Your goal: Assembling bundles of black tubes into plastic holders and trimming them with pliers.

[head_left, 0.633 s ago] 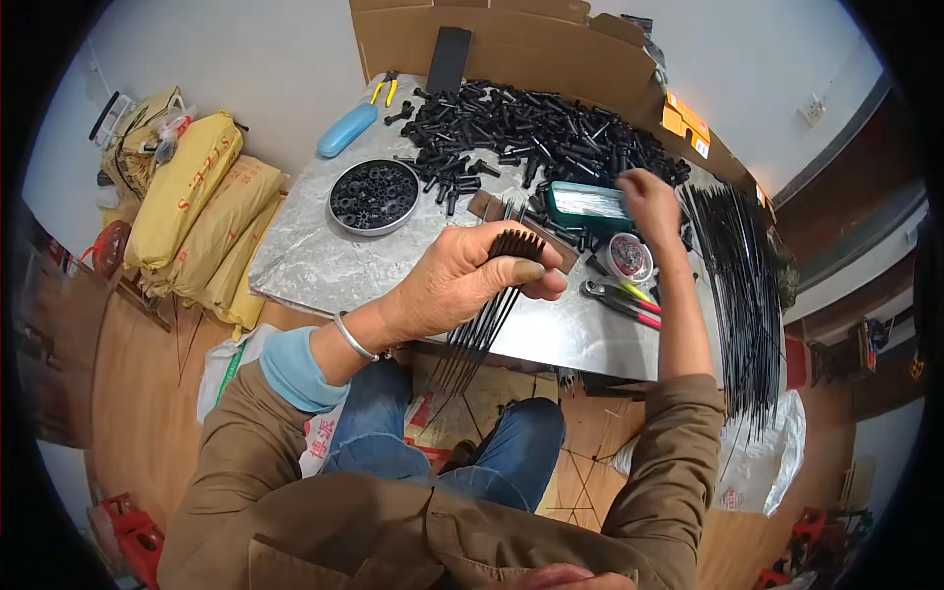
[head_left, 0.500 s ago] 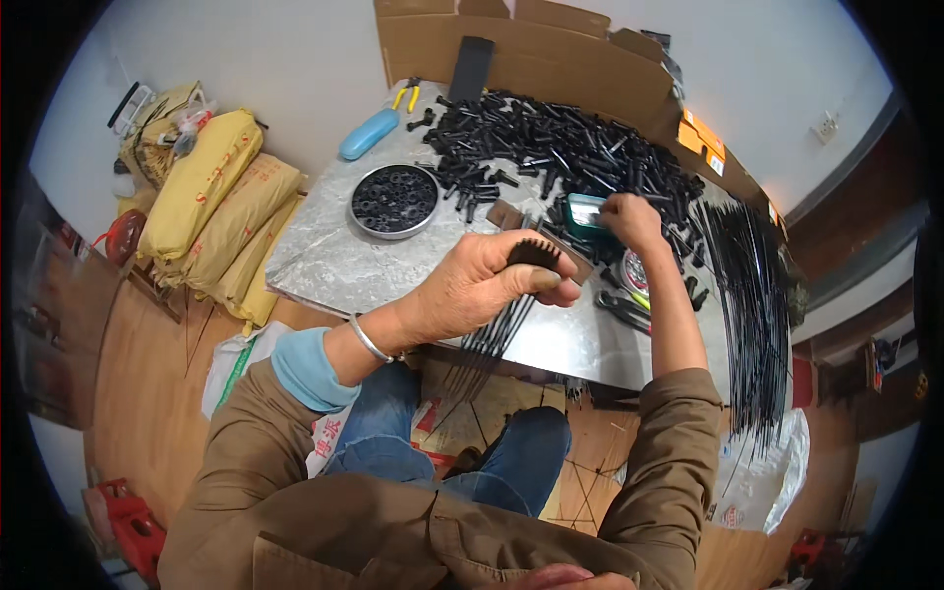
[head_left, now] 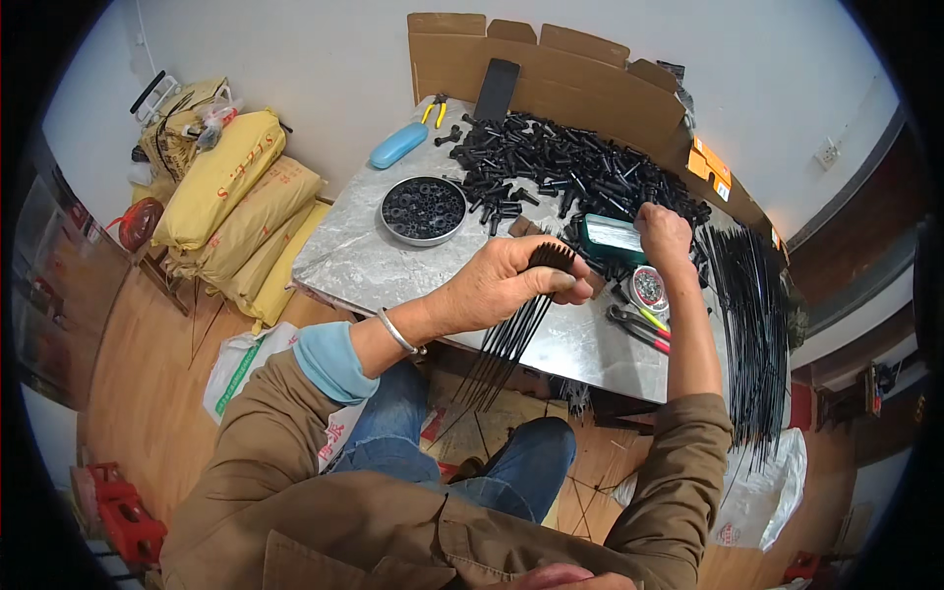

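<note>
My left hand (head_left: 489, 285) is closed around a fanned bundle of thin black rods (head_left: 513, 339). Their upper ends line up in a row above my thumb, and the long ends hang down past the table's front edge. My right hand (head_left: 665, 236) is at the near right side of the black tubular parts pile (head_left: 551, 152), just right of a green box with a pale, shiny top (head_left: 612, 234). Its fingers are curled; whatever they hold is hidden. Below it stands a small round container of tiny metal pieces (head_left: 648, 286), beside red-handled pliers (head_left: 644, 331).
A round tin (head_left: 425, 243) of black rings sits on the grey table (head_left: 339, 231), near a blue case (head_left: 398, 146) and yellow-handled pliers (head_left: 434, 111). Many long black rods (head_left: 749, 334) overhang the right edge. Cardboard (head_left: 551, 74) walls the back. Yellow sacks (head_left: 236, 187) are stacked left.
My right hand has shifted slightly right, away from the green box, showing more of its top. My left hand keeps its hold on the rods. The whole view has shifted a little.
</note>
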`<state>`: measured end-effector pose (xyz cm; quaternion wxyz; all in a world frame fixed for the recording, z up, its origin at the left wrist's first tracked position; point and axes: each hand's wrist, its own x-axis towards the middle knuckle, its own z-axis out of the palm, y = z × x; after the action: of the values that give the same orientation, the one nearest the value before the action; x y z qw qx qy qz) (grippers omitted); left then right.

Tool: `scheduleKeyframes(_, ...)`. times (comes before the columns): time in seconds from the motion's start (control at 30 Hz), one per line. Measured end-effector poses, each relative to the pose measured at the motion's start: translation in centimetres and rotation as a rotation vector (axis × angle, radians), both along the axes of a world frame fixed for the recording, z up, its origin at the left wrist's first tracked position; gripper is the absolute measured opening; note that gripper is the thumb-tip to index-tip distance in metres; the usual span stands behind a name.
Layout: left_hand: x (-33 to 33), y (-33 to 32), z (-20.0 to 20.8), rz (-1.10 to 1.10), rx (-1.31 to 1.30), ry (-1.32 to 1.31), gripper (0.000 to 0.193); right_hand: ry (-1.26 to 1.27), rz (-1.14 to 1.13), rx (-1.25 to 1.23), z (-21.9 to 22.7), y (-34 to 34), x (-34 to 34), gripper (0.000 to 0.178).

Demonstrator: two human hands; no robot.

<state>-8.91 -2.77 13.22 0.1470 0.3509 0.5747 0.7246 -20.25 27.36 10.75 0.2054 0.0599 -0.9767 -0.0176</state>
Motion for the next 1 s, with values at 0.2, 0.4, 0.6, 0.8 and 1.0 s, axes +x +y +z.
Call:
scheduleKeyframes(0.2,0.0,0.0,-0.1,-0.011,0.033,0.020,0.022,-0.029,0.477,-0.840,6.2,-6.0,10.2,0.009)
scheduleKeyframes(0.4,0.1,-0.2,-0.1,-0.007,0.029,0.071,0.023,0.083,0.590,-0.635,8.1,-10.2,15.3,0.004)
scheduleKeyframes(0.6,0.5,-0.1,0.0,0.034,-0.034,0.104,0.022,-0.039,0.515,-0.942,7.9,-12.0,15.6,0.008)
scheduleKeyframes(0.8,0.6,0.0,0.2,0.014,-0.021,0.105,0.022,-0.042,0.492,-0.812,8.6,-11.4,15.8,0.007)
scheduleKeyframes(1.0,0.3,-0.1,-0.1,0.033,-0.005,0.104,0.021,0.070,0.613,-0.738,8.3,-12.0,15.8,0.009)
